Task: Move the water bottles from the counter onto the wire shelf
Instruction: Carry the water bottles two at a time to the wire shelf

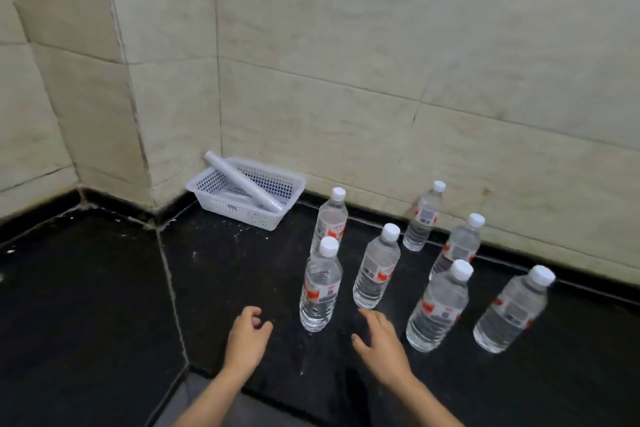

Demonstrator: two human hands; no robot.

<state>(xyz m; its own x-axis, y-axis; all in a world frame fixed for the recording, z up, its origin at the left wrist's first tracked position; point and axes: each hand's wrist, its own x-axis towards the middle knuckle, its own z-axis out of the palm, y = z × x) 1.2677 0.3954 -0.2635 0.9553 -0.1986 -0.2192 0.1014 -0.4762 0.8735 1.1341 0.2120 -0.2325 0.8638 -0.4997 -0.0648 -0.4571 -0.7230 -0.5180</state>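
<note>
The left grip (pixel 247 329) and right grip (pixel 379 336) were loose and held nothing; a fast grab could tip the nearest bottle (pixel 320 288).

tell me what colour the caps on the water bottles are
White, on every one of the water bottles; the head view shows the caps plainly.

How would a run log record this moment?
phase: pre-grasp | left hand: open, empty | right hand: open, empty | water bottles: seven upright on counter
</note>
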